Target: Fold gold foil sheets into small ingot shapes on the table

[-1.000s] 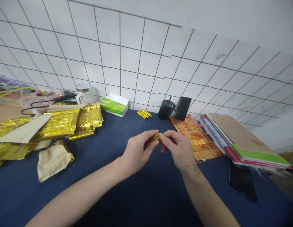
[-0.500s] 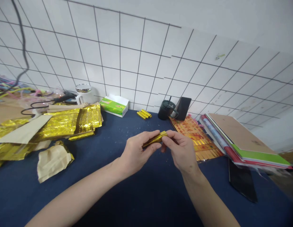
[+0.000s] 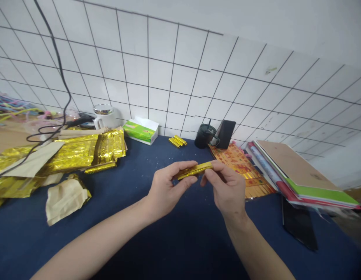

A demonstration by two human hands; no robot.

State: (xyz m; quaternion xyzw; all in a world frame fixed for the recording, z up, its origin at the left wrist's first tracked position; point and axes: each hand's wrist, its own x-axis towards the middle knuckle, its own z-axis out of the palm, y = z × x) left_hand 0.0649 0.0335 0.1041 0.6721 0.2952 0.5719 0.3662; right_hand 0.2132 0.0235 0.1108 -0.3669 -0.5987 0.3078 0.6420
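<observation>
Between both hands, above the dark blue tabletop (image 3: pixel 186 241), is a narrow folded strip of gold foil paper (image 3: pixel 197 170). My left hand (image 3: pixel 166 186) is closed on its left end, thumb below and fingers above. On the right end, my right hand (image 3: pixel 227 184) pinches the strip between thumb and fingers. Several small folded gold foil bars (image 3: pixel 177 141) lie on the table beyond my hands, near the wall. To the left are stacked sheets of gold foil paper (image 3: pixel 74 155), with another rolled gold foil piece (image 3: pixel 100 167) at their front edge.
A crumpled paper piece (image 3: pixel 66 199) lies at left. Along the wall stand a white mug (image 3: pixel 105 118), a green tissue pack (image 3: pixel 141 130), a black cup (image 3: pixel 204 136) and a phone (image 3: pixel 226 133). Orange printed paper (image 3: pixel 241 167) and stacked folders (image 3: pixel 300 171) sit at right. A black cable (image 3: pixel 59 62) hangs at left.
My right hand has shifted slightly right along the foil strip, and more of the strip shows between my hands. The black cable at left has swung to the right.
</observation>
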